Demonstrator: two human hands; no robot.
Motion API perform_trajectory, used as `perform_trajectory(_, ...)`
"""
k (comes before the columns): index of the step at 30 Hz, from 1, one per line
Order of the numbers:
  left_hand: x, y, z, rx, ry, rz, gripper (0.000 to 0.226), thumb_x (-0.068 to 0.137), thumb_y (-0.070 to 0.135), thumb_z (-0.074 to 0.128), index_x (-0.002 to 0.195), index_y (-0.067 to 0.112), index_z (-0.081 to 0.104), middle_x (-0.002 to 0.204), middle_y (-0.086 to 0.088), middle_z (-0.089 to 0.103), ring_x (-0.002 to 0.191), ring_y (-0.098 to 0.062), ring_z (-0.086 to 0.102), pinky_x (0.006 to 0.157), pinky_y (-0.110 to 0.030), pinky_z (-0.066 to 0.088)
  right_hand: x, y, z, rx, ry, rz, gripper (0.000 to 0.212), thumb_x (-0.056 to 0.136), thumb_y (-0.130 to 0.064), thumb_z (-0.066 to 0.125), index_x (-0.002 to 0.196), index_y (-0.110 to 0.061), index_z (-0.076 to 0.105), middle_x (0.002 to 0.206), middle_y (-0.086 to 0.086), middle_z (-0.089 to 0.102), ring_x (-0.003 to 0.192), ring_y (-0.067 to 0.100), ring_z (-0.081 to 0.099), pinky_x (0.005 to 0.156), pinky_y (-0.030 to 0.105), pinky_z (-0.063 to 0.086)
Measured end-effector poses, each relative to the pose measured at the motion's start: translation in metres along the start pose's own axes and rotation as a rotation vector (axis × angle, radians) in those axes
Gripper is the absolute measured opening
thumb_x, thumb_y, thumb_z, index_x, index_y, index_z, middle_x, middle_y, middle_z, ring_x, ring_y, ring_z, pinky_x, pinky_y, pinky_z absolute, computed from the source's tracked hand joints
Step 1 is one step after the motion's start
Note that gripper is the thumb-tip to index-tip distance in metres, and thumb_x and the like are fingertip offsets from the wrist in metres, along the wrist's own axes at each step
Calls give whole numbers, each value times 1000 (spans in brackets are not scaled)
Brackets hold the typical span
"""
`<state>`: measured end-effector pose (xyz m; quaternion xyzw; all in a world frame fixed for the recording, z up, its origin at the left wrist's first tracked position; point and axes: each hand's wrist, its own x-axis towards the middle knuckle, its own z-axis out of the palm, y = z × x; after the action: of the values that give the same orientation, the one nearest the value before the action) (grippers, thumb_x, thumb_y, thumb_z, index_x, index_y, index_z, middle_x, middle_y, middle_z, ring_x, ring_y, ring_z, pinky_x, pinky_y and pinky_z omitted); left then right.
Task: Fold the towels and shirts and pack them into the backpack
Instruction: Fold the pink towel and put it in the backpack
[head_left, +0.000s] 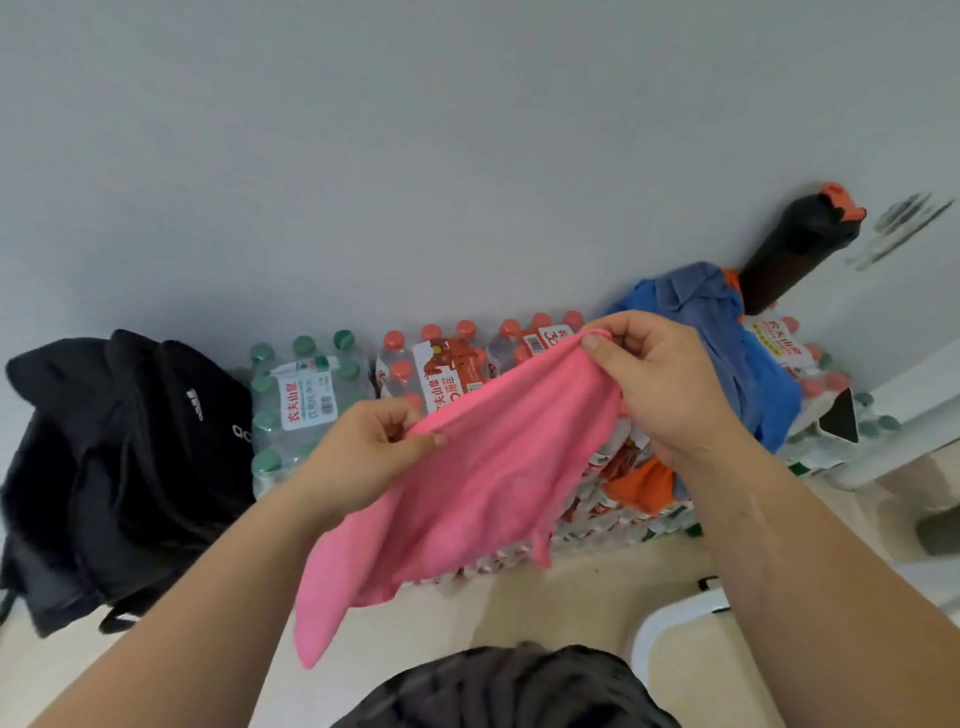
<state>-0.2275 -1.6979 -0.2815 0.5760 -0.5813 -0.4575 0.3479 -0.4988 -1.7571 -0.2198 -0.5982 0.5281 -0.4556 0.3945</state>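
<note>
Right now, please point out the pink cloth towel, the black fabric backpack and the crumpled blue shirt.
pink cloth towel (483, 483): head view, middle of the cloth.
black fabric backpack (119, 467): head view, front panel.
crumpled blue shirt (769, 400): head view, its right side.

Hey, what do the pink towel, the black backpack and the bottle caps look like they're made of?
The pink towel: soft matte cloth, probably microfibre; it drapes limply from the left hand and right hand. The black backpack: matte woven synthetic, probably; it slumps in creases. The bottle caps: smooth plastic, likely, faintly glossy.
</note>
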Motion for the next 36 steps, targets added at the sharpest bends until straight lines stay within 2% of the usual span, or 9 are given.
perform_trajectory(5,-15,-31,-24,61,-73,-141,33,90,25,73,68,11,53,60,3,40,56,-11,32,52,-23,26,-8,22,-2,1,61,118,11,95,-10,65,93,-18,72,88,-1,73,80,5,64,75,25,52)
perform_trajectory(9,-18,-63,-31,190,-99,-220,31,90,25,72,69,9,57,58,6,45,54,-10,37,57,-27,31,-18,41,-4,-45,71,197,10,97,-10,63,95,-14,73,90,4,73,73,0,64,66,18,52)
perform_trajectory(14,-18,-74,-29,67,9,-198,24,91,26,71,76,7,68,62,-1,54,55,-11,41,56,-25,33,-23,63,-15,-131,119,333,9,96,-14,66,95,-13,74,90,4,73,82,13,63,71,29,52)
perform_trajectory(20,0,-70,-31,73,7,-172,22,95,22,65,76,12,66,64,3,57,56,-8,43,59,-27,36,-16,72,-29,-231,199,363,6,93,-16,69,90,-15,74,85,0,68,73,8,56,61,23,46)
perform_trajectory(25,23,-51,-25,131,163,-93,18,92,25,70,78,14,66,70,-8,64,64,-12,50,63,-30,40,4,78,-41,-267,199,394,7,92,-19,70,87,-18,73,87,-3,68,81,10,59,69,23,46)
perform_trajectory(27,36,-34,-23,207,217,-39,17,89,27,73,76,17,67,71,-11,63,63,-10,48,61,-28,39,20,77,-49,-233,204,408,8,93,-19,70,86,-17,73,75,-1,65,67,14,57,61,25,44)
perform_trajectory(30,62,-4,-24,340,315,47,18,88,27,74,73,24,65,65,4,58,58,-5,45,55,-17,36,53,70,-60,-64,213,456,10,96,-16,65,88,-15,71,57,3,56,47,16,50,44,24,40)
perform_trajectory(33,102,19,-24,499,453,160,15,88,29,72,77,22,65,67,5,59,62,-9,51,60,-25,41,99,67,-62,68,222,461,12,99,-17,58,90,-17,66,65,3,70,51,14,64,42,21,46)
perform_trajectory(36,155,18,-22,697,485,128,15,91,33,68,84,19,66,69,5,56,68,-21,52,63,-31,38,148,85,-50,102,209,457,15,99,-16,55,87,-17,63,77,10,73,54,18,66,46,24,49)
